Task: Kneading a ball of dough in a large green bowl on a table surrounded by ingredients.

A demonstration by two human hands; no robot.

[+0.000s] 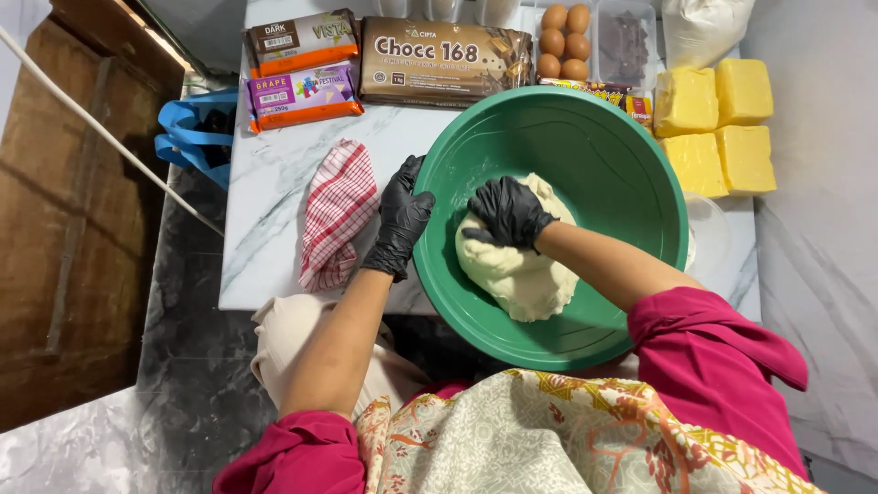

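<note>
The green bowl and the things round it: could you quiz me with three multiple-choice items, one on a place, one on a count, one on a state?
1. Where does the checked cloth lie?
A. inside the bowl
B. on the marble top, beside the left hand
C. over the eggs

2. How many yellow blocks sit past the bowl?
A. two
B. four
C. six

3. What is the right hand doing?
A. pressing on the dough
B. holding an egg
C. resting on the cloth

Answers: 1 B, the cloth lies flat next to the left hand; 2 B, four blocks in a square; 3 A, the gloved hand sits on the dough in the green bowl, while the left hand grips the rim.
</note>
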